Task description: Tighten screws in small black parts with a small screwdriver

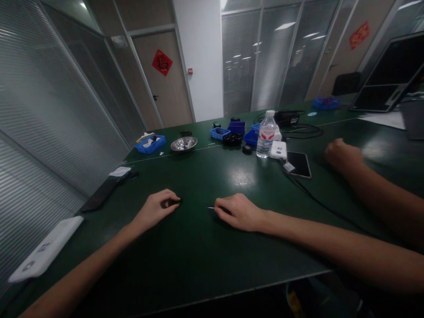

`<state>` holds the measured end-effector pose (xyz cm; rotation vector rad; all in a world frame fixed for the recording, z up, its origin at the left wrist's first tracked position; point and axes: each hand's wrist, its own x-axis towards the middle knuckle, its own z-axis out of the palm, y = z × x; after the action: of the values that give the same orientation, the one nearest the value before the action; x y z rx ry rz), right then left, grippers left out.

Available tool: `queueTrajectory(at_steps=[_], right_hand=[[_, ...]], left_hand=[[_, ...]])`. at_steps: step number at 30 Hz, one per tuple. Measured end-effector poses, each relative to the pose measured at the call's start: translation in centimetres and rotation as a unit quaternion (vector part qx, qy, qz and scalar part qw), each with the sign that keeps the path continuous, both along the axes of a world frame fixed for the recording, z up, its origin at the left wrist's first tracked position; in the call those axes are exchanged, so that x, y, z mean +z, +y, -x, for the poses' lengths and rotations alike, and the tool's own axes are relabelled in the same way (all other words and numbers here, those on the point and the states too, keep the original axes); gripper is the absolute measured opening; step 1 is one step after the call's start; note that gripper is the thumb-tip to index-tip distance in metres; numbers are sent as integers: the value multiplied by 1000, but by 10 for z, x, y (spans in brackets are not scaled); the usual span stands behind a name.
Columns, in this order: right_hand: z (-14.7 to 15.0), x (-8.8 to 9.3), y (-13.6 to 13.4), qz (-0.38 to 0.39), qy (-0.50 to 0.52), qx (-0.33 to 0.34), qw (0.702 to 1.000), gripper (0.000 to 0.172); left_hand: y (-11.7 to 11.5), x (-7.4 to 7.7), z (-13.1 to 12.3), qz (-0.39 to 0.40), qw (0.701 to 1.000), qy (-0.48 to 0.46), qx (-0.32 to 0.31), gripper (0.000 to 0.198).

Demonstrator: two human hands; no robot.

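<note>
My left hand (158,208) rests on the dark green table (198,256), its fingertips pinched on a small dark part (175,202) that is too small to identify. My right hand (239,213) lies on the table a little to the right. It is closed around a thin tool whose pale metal tip (210,207) points left toward the left hand. A short gap of bare table separates the tip from the left fingers.
Another person's closed hand (341,154) and forearm rest at the right. Behind are a water bottle (266,134), a white box (278,150), a phone (299,164) with a cable, blue bins (150,144), a metal dish (183,143), and a white device (46,249) at left.
</note>
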<state>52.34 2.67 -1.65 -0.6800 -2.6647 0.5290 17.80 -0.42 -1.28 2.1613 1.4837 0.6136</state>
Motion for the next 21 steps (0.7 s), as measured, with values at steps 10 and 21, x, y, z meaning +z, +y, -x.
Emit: queueTrajectory(at_steps=[10, 21], right_hand=[[1, 0, -1, -17, -7, -6, 1000, 22], [-3, 6, 3, -33, -25, -2, 999, 23]], left_hand=[[-6, -1, -95, -12, 988, -52, -145, 20], [-11, -1, -93, -18, 992, -27, -123, 23]])
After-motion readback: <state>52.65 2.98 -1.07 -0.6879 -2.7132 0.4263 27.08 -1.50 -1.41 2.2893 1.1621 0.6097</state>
